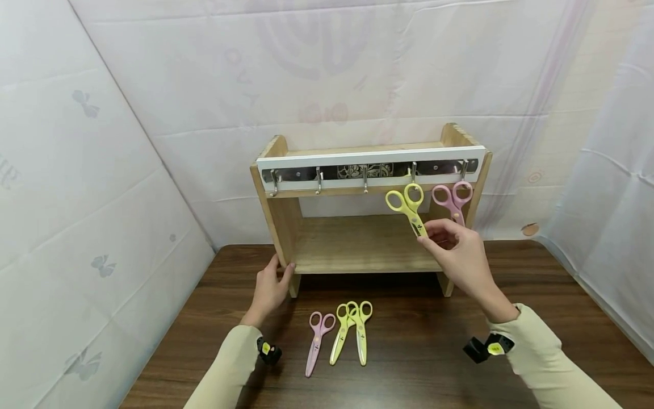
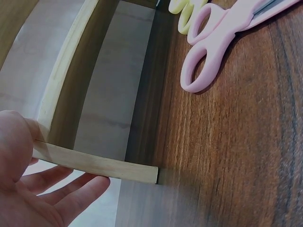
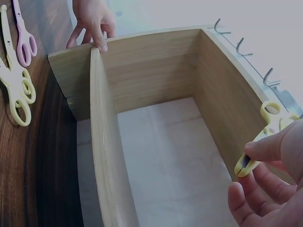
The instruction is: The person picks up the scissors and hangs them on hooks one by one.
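Note:
My right hand pinches yellow scissors by the blade end, between thumb and fingers. Their handle loops point up, and one loop overlaps the lower tip of the fourth hook in the head view. Beside them, pink scissors hang by a loop from the rightmost hook. With thumb in front and fingers around the outer side, my left hand grips the lower left side board of a wooden shelf. The left wrist view shows those fingers against the board's outer face.
On the brown wooden table, pink scissors lie left of two yellow pairs, whose handles overlap. The shelf's white rail carries several metal hooks; the three on the left hold nothing. Pale cloth walls surround the table's back and sides.

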`<state>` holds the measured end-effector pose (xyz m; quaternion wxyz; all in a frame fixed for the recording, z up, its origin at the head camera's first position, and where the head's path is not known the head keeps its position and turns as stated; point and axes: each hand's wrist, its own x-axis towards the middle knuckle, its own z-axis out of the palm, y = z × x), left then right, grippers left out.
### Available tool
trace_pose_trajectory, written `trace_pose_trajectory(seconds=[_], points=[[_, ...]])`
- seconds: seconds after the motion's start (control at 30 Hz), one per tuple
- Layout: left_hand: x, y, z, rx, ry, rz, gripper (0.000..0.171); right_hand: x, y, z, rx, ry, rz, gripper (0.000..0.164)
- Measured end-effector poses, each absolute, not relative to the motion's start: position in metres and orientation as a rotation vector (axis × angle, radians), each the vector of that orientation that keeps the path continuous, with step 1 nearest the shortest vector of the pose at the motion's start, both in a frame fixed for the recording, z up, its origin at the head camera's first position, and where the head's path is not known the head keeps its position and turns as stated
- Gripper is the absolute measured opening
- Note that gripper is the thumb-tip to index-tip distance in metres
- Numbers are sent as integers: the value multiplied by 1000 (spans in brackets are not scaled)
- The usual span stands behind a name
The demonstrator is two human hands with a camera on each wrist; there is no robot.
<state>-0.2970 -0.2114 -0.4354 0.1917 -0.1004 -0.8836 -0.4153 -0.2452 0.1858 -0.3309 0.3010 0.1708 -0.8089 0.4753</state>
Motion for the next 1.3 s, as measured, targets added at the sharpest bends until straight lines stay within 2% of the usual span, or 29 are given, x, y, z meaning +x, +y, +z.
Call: trace_pose_trajectory(seconds=[0.33,1.3], points=[[-297,-212,-435,-280,-2484,-1165,40,-248,185,-335,439,-2142,1195,13],[-298,-211,-436,-262,-2485,-1162,39,-258,173,-344,439,-2144,1118,13]])
